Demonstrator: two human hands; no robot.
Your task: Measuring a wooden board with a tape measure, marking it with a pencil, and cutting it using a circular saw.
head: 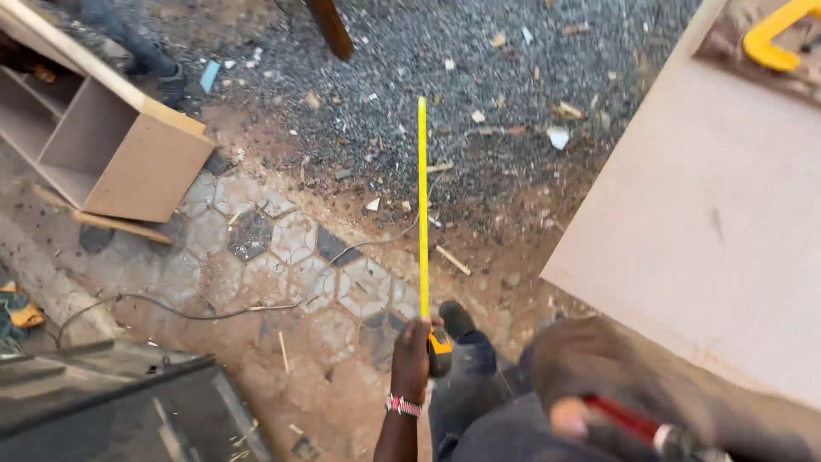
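Note:
My left hand (411, 351), with a beaded bracelet at the wrist, grips a yellow and black tape measure case (440, 349). Its yellow blade (422, 205) sticks out stiffly away from me over the ground. My right hand (599, 376) is blurred at the lower right, close to the camera, and holds a red pencil-like tool (620, 419). That hand is beside the near corner of a large pale brown board (710, 222). My dark shoe (457, 321) and trouser leg show below the tape case.
An open wooden cabinet carcass (111, 145) lies at the upper left on patterned paving. A thin cable (197, 312) runs across the tiles. Gravel and wood scraps cover the far ground. A yellow clamp (774, 38) rests at the top right. A dark slab (111, 402) fills the lower left.

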